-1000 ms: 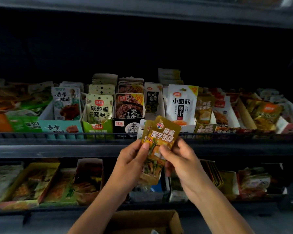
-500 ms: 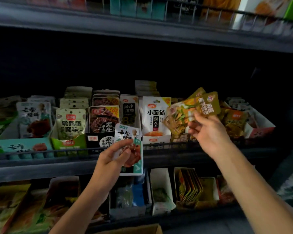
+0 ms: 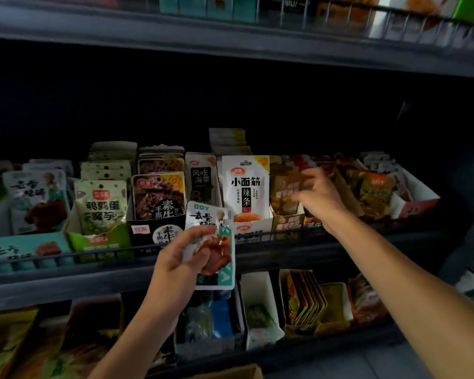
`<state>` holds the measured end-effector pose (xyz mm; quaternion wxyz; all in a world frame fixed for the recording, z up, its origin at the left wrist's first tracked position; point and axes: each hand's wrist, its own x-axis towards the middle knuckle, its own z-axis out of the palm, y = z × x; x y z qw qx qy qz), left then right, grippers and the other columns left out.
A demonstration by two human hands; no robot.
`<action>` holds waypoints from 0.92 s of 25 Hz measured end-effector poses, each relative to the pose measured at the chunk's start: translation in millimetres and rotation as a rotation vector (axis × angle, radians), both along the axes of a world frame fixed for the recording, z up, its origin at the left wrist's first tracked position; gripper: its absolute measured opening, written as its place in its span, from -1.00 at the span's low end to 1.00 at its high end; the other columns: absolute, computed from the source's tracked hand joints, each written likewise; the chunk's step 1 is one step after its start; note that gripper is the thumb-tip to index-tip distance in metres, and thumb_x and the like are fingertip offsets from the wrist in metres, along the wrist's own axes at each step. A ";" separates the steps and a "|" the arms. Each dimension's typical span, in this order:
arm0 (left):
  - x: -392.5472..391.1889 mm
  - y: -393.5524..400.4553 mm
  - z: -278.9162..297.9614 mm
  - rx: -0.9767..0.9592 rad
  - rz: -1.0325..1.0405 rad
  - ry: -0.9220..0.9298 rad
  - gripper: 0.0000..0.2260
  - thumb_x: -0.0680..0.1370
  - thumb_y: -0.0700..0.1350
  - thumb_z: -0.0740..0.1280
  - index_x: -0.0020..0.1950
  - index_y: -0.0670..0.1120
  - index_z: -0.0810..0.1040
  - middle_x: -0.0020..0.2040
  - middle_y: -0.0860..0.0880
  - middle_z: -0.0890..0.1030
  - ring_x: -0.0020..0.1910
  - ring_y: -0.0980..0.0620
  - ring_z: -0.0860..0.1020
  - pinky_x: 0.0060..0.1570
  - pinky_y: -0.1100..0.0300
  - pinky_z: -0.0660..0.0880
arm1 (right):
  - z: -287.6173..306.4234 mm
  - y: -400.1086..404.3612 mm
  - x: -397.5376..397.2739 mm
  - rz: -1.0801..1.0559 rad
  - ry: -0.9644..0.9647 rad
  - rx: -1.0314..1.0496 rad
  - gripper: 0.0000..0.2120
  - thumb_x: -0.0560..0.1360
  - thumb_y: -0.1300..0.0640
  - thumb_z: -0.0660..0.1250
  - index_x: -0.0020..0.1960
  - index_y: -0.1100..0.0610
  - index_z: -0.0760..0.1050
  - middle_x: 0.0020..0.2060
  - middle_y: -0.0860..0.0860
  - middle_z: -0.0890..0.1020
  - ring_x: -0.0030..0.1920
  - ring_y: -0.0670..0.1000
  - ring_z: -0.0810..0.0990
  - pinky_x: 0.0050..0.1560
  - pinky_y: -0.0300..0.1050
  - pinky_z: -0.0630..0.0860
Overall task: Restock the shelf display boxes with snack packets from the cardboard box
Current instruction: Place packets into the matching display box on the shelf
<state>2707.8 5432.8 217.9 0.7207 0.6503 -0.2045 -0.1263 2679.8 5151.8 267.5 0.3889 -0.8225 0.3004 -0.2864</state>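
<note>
Midway through restocking, I reckon. My right hand [image 3: 316,196] is pushing a brown konjac packet [image 3: 285,191] into its display box [image 3: 288,221] at the shelf's front edge, fingers curled on it. My left hand [image 3: 185,258] pinches a white-teal packet [image 3: 216,242], not shelved yet. The cardboard box [image 3: 230,373] barely shows below.

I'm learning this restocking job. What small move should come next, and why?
Probably carry the white and teal packet, which the left hand pinches, left to the teal display box bearing matching print; the right hand is already at the brown box.
</note>
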 end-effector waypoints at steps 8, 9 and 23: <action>2.9 1.6 -3.2 -0.124 -0.048 0.036 -0.54 0.56 -0.45 0.25 0.26 0.06 0.52 0.06 0.12 0.70 0.01 0.13 0.67 -0.16 0.31 0.58 | -32.8 142.0 -45.6 0.391 -0.233 0.337 -0.78 0.55 0.08 0.37 0.18 -0.03 0.47 0.01 -0.09 0.59 -0.32 -0.10 0.58 -0.38 -0.25 0.46; 3.1 4.6 -3.7 -0.111 -0.043 0.040 -0.57 0.56 -0.44 0.25 0.21 0.06 0.56 0.05 0.07 0.71 0.03 0.09 0.66 -0.14 0.31 0.56 | -33.7 148.7 -46.0 0.424 -0.196 0.467 -0.76 0.54 0.12 0.39 0.19 -0.03 0.49 0.02 -0.07 0.61 -0.38 -0.08 0.54 -0.43 -0.22 0.43; 72.8 153.9 38.0 0.488 0.525 -0.506 -0.84 0.56 -0.16 0.40 0.13 -0.04 0.63 0.02 0.01 0.64 0.04 -0.02 0.60 -0.02 0.11 0.47 | 29.9 233.5 25.9 0.669 -0.121 0.519 -0.89 0.53 0.22 0.40 0.05 0.13 0.54 -0.15 0.20 0.64 -0.36 0.04 0.56 -0.47 -0.16 0.49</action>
